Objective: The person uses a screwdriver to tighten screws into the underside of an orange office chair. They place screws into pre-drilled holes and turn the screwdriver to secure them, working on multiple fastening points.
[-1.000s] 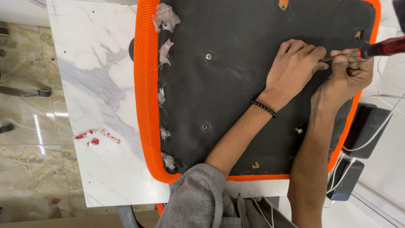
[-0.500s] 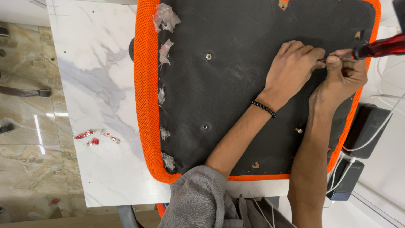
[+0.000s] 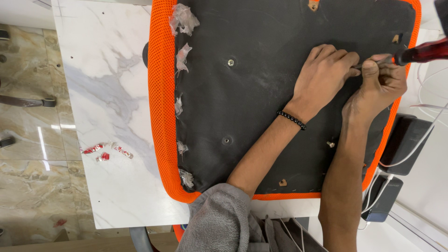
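An upturned chair seat [image 3: 261,116] with a black underside and orange mesh rim lies on a white marble table [image 3: 107,116]. My left hand [image 3: 324,74], with a black bead bracelet at the wrist, rests flat on the black panel near its right edge, fingers curled toward the tool tip. My right hand [image 3: 380,86] grips a screwdriver with a red handle [image 3: 422,51], its shaft pointing left to a spot between both hands. Whatever lies under the tip is hidden by my fingers.
Screws [image 3: 230,62] sit in the black panel, and one bolt [image 3: 330,144] stands near my right forearm. Torn clear plastic scraps [image 3: 183,19] cling along the orange rim. Red wrapper bits [image 3: 105,151] lie on the marble. Black power adapters with white cables [image 3: 403,140] sit at the right.
My right hand and the screwdriver have shifted slightly up and toward my left hand; the handle has tilted a little. The left hand stays in place.
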